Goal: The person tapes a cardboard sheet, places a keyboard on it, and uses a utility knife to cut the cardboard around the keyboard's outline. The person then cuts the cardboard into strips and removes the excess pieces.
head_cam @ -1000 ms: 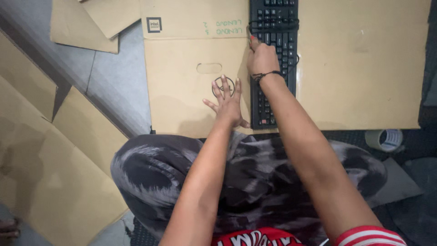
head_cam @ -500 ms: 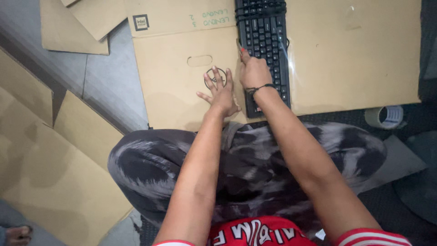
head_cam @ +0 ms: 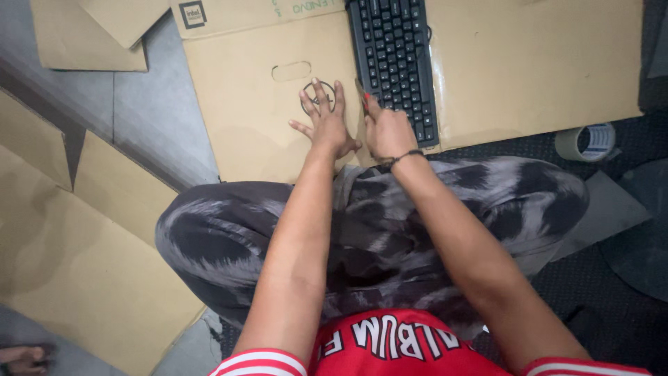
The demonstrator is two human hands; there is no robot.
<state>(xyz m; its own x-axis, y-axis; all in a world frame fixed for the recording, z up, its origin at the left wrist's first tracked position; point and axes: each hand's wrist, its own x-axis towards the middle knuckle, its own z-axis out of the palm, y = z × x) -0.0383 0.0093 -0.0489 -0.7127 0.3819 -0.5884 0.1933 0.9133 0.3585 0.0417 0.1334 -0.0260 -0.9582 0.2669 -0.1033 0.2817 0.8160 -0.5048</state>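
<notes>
Grey floor (head_cam: 132,118), scattered with flattened cardboard. Far left: several loose sheets (head_cam: 76,237), overlapping, running out of view; bare floor strip between them and the big sheet. Centre: big sheet (head_cam: 529,63) spread before the knees, one oval handle slot (head_cam: 291,71), top edge cut off. Left hand (head_cam: 325,120) flat on it, fingers spread apart, covering a round printed mark (head_cam: 306,94), mostly hidden. Right hand (head_cam: 386,129) just beside, fingers curled together around a thin red-tipped tool (head_cam: 363,95); tool mostly hidden, kind unclear. One black keyboard (head_cam: 393,63) touching that hand's far side, top cut off. Right: one tape roll (head_cam: 586,143) on dark mat, well apart; open cardboard beyond keyboard.
</notes>
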